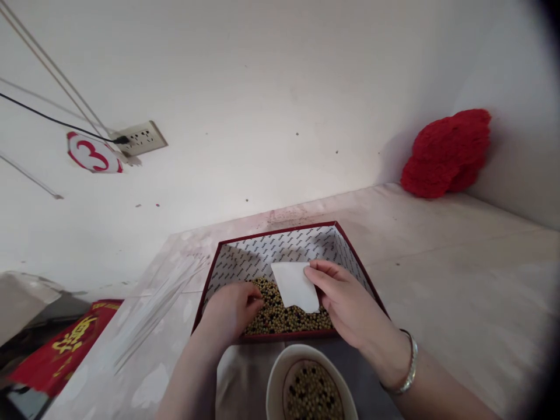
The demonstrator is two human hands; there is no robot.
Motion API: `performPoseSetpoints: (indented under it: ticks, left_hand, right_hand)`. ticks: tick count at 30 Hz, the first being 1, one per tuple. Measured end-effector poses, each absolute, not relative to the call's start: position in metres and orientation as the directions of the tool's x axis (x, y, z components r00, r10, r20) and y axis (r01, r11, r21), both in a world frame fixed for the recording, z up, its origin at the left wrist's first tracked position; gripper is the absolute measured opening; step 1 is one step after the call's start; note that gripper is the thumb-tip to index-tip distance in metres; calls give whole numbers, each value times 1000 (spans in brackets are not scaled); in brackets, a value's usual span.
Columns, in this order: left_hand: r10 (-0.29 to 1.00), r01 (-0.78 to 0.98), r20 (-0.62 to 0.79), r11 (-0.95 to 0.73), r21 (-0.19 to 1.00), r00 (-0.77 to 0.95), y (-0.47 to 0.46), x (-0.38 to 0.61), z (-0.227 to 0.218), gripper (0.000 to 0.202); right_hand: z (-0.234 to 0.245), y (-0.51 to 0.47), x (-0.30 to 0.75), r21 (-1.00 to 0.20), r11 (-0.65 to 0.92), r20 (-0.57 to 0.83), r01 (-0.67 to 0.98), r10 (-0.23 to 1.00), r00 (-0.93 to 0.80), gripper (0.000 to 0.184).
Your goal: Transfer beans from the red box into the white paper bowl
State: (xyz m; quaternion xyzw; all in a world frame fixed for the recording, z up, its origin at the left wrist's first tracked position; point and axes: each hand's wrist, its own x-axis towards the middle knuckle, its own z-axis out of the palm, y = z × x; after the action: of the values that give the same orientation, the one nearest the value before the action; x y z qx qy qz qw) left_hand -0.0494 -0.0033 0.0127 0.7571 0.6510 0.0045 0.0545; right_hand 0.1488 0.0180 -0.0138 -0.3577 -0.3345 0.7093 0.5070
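Note:
My right hand (pixel 343 300), wearing a silver bracelet (pixel 411 363), pinches a flat white paper piece (pixel 296 287) by its right edge, tilted above the beads. Small tan and dark round beads (pixel 280 318) cover the bottom of a red-rimmed box (pixel 279 235) whose inner walls are white with dark print. Over the left part of these beads, my left hand (pixel 234 306) has its fingers curled together. Whatever those fingertips hold, if anything, is hidden. Close to me, in front of the box, a white cup (pixel 276 373) contains similar beads.
Long pale thin strips (pixel 160 312) lie on the cloth-covered table (pixel 441 280) left of the box. A red fluffy object (pixel 448 153) rests against the wall in the right corner. A power socket (pixel 144 138) with a black cable is on the wall. Red fabric (pixel 72 344) with yellow writing shows low left.

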Motion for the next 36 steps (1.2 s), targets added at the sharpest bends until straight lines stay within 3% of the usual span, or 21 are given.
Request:
performPoseSetpoints:
  ticks: [12, 20, 28, 36]
  left_hand:
    - [932, 963, -346, -185, -195, 109, 16, -37, 8, 17]
    - [835, 911, -545, -284, -298, 82, 17, -30, 5, 19]
    - [769, 879, -638, -334, -339, 46, 20, -27, 2, 23]
    - [783, 884, -609, -367, -289, 127, 21, -31, -2, 20]
  right_hand:
    - [-12, 16, 149, -836, -268, -161, -478, 954, -253, 18]
    - [-12, 16, 150, -845, -267, -162, -463, 953, -254, 15]
    - [-15, 17, 150, -817, -270, -127, -509, 946, -298, 15]
    - [-15, 17, 149, -831, -261, -130, -492, 950, -283, 18]
